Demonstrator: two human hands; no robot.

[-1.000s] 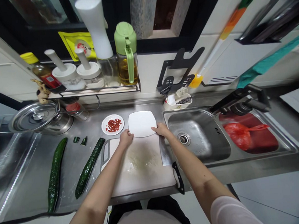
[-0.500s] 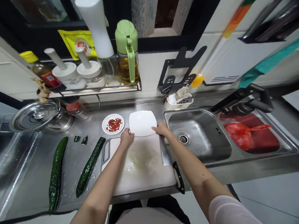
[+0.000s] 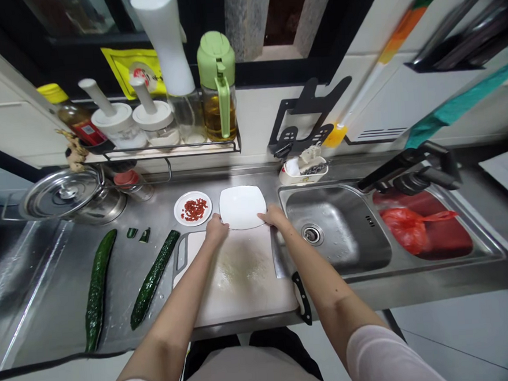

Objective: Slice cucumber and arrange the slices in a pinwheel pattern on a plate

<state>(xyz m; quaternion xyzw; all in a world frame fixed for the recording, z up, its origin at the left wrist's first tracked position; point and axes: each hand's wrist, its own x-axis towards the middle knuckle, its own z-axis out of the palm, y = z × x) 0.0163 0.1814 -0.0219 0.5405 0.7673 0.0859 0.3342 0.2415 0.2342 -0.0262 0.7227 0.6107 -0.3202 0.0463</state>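
A white square plate point(image 3: 242, 207) with rounded corners lies at the far edge of the cutting board point(image 3: 248, 295). My left hand point(image 3: 216, 229) grips its near left corner, and my right hand point(image 3: 274, 217) pinches the near right corner. Left of the plate is a small round dish point(image 3: 179, 210) of chopped red pieces. The board's surface is wet, with a faint greenish smear. A kitchen knife point(image 3: 303, 298) with a black handle lies along the board's right side, its blade partly hidden by my right arm. Two cucumbers, one whole point(image 3: 99, 288) and one trimmed point(image 3: 154, 280), rest to the left.
Two cut cucumber ends point(image 3: 144, 235) lie behind the cucumbers. A lidded steel pot point(image 3: 72, 197) stands back left under the condiment rack point(image 3: 173, 152). To the right are the sink point(image 3: 339, 231), a black faucet point(image 3: 409, 171) and a red plastic bag point(image 3: 407, 229).
The camera view has shifted slightly. Both hands keep their hold on the white plate, which has hardly moved, if at all.
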